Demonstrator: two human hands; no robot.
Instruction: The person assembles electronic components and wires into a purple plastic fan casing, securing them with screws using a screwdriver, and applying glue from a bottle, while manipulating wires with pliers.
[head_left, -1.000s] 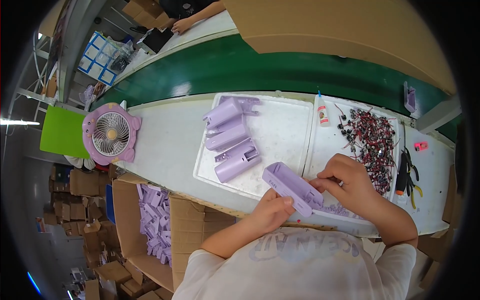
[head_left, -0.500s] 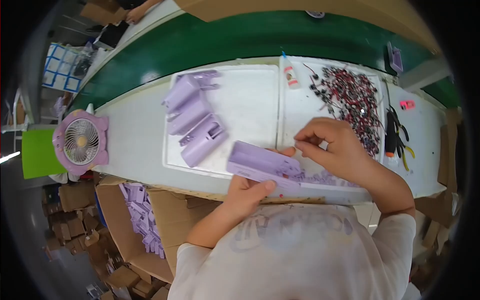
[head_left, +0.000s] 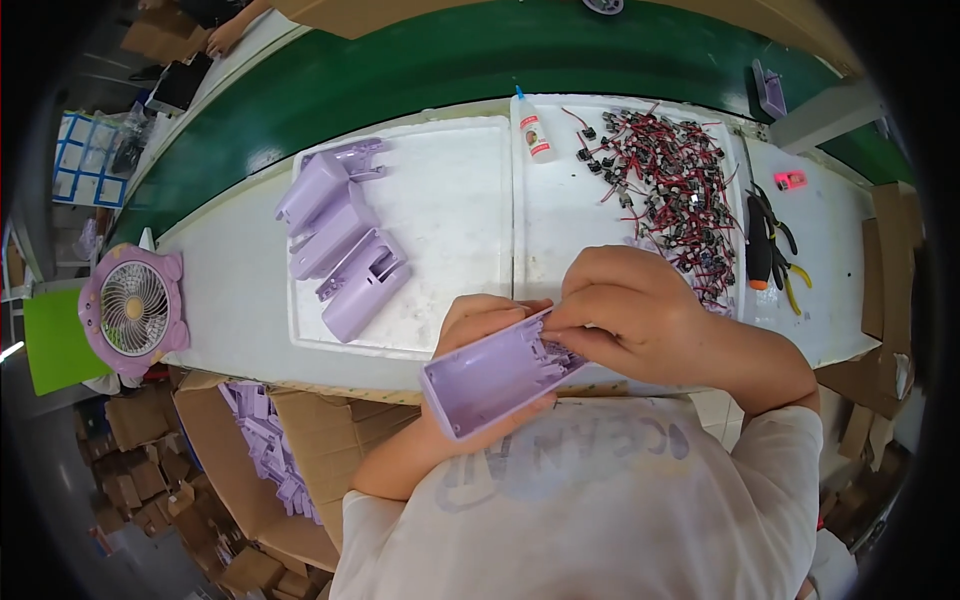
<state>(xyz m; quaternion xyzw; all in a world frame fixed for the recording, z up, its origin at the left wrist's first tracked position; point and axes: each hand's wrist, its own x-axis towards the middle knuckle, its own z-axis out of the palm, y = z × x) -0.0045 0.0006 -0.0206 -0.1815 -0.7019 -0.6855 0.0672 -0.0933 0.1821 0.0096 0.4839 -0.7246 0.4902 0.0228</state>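
Observation:
My left hand [head_left: 474,322] is wrapped round a light purple plastic housing [head_left: 485,378], a long hollow shell whose open side faces up. Its near-left end is a smooth hollow. Ribs and small posts fill the other end, partly covered by my right hand [head_left: 632,310]. The thumb and fingertips of that hand are pinched together at the ribbed end; anything between them is hidden. Beyond the right hand lies a heap of small switch-like parts with red and black wires [head_left: 668,185]. Several similar purple housings [head_left: 368,290] rest on the white foam tray [head_left: 455,200] to the left.
A white glue bottle [head_left: 533,130] lies near the foam trays' seam. Pliers [head_left: 787,265], a black-handled tool [head_left: 758,240] and a pink object [head_left: 790,180] are at right. A purple fan [head_left: 135,308] stands left. Below the table edge, a carton [head_left: 225,470] holds purple parts.
My left hand has tilted the housing so its hollow shows more, with fingers now round its far side. My right hand has come down from above to the ribbed end.

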